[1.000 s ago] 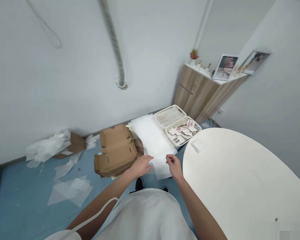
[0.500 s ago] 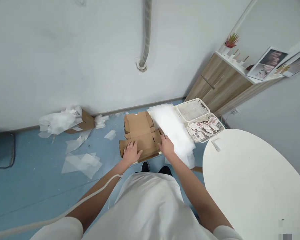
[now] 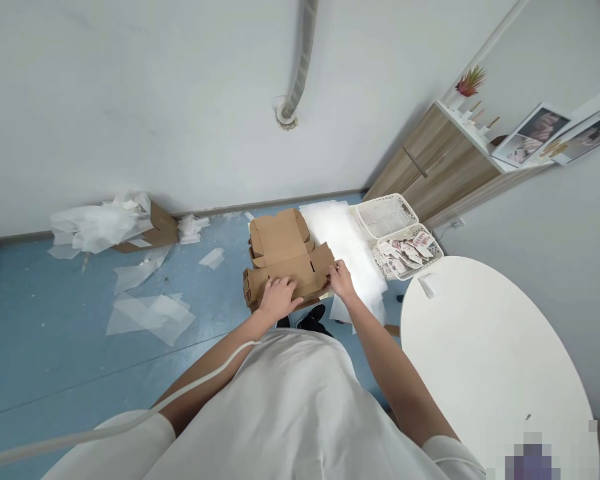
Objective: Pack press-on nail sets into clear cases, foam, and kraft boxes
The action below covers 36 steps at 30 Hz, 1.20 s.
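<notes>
Brown flattened cardboard boxes lie in a stack in front of me, the top one with its flaps partly unfolded. My left hand rests on the near panel, palm down with fingers spread. At the right end of that panel, my right hand is closed on the edge of a raised cardboard flap. White sheets of packing foam lie just right of the cardboard, beyond my right hand.
Two white baskets stand right of the foam, one holding small printed cards. A round white table is at the right, a wooden cabinet behind. Foam scraps and an open carton lie on the floor at left.
My right hand has closed on the right flap, which now sticks up and outward. My left hand has shifted right along the panel. The view has turned slightly, and my feet have moved.
</notes>
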### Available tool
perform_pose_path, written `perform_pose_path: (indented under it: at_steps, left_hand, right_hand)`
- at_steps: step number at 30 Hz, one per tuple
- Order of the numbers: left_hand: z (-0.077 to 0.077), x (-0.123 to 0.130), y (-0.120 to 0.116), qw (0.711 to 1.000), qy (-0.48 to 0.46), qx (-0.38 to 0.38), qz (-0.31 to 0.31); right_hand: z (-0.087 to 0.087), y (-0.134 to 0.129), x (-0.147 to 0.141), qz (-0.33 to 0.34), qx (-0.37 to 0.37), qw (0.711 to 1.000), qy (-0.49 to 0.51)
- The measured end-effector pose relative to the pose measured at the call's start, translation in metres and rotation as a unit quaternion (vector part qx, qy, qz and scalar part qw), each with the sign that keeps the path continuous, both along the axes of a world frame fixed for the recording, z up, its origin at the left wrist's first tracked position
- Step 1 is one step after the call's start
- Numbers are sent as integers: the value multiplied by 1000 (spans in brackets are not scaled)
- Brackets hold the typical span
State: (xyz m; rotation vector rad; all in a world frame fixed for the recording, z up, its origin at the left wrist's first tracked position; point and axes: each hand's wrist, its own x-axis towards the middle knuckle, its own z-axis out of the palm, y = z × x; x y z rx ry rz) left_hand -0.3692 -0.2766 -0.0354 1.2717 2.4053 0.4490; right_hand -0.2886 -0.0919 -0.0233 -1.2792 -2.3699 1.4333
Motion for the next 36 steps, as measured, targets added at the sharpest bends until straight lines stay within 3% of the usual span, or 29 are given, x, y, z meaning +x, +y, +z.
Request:
perform_pose_path:
  at_steps: [4,7,9,12,13,15,17,20,24,27,29,32,36]
  left_hand:
    - [-5,-10,-1,998,-40,42,-11]
    - [-10,-18,-2,996,-52,71,-27]
    - [-13,-20,0,995,-47,72,-42]
    - [-15,-17,3,997,-30,55,-49]
    - [-15,-16,4,997,-23,50,-47]
    - [-14,-14,6,998,-13,43,-39]
    - [-9,-12,7,999,-1,42,-22]
    - [3,-10,6,998,30,50,21]
    - [17,-4,3,995,40,81,45]
    - [21,4,1,994,36,96,41]
    - [22,9,0,993,37,101,39]
    - [23,17,2,993,42,112,18]
    - [26,33,14,990,52,125,-47]
  right_hand:
    - [-3,4,3,-83,-162,977,114]
    - [-3,4,7,-78,-172,975,117]
    - [-1,0,12,-62,-96,989,96]
    - [7,-14,21,-34,135,985,104]
    - [9,-21,25,-1,207,972,112]
    - [9,-35,31,124,270,950,97]
    - [4,-47,36,271,269,923,49]
    - [-11,-58,41,330,251,909,-41]
    - [-18,-57,45,290,128,946,-68]
    - [-4,-47,48,179,-20,981,65]
    - [11,-38,50,87,-71,984,138]
    - [31,-26,50,28,-112,980,160]
    - [43,-17,48,-65,-95,979,167]
